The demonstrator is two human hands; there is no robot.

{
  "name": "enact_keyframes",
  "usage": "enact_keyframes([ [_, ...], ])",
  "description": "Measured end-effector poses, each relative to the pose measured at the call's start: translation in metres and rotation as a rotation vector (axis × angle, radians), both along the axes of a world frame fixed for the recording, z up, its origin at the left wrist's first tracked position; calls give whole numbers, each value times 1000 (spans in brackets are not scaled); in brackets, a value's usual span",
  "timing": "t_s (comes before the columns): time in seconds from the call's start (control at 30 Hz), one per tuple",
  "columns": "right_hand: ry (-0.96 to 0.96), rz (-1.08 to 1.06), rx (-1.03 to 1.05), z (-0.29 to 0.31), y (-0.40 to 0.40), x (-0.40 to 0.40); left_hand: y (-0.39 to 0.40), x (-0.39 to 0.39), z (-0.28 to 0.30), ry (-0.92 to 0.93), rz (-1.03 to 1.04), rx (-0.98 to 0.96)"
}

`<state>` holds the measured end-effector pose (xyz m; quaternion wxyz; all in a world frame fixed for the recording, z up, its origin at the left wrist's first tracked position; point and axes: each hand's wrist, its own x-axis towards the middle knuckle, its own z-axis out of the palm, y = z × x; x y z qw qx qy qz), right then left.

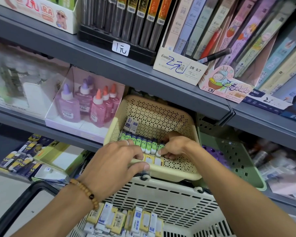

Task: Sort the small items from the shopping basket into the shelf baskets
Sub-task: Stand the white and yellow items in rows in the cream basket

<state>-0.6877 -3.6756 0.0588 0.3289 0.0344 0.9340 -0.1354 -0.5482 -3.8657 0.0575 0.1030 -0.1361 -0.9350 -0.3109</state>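
Observation:
A cream perforated shelf basket [161, 117] is tilted forward off the middle shelf. Inside it a row of green-and-white small items [140, 141] stands side by side, with two white-blue ones [132, 124] behind and yellow ones [152, 161] at its front wall. My left hand [116, 161] grips the basket's front rim, thumb over the edge. My right hand [174, 146] is inside the basket, fingertips pinching the rightmost green item [160, 149]. Below, the white slatted shopping basket [169, 199] holds several yellow and white-blue small boxes [126, 219].
A green shelf basket [232, 156] stands right of the cream one. A white tray of pink and purple glue bottles [85, 103] sits to the left. Pencil-lead boxes fill the shelf above [178, 65]. Boxed erasers [19, 159] lie lower left.

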Motion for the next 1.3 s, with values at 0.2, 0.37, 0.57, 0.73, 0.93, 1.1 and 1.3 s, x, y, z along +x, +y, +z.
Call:
enact_keyframes([
  [0.2, 95, 7, -159, -1, -2, -3, 0, -1, 0, -2, 0, 0],
  [0.37, 60, -20, -253, -5, 2, 0, 0, -2, -2, 6, -4, 17],
  [0.57, 145, -25, -258, 4, 8, 5, 0, 0, 1, 7, 12, 28],
  [0.73, 446, -127, -641, 39, 18, 66, 10, 34, 8, 77, 69, 211],
  [0.93, 564, -304, -997, 41, 48, 169, 33, 86, -40, -240, 80, 257],
  [1.1, 286, -501, -850, -36, 86, 208, 52, 104, -105, -604, 0, -63],
  [1.3, 6, -481, -489, -123, 118, 192, 99, 84, -150, -526, -45, -434],
])
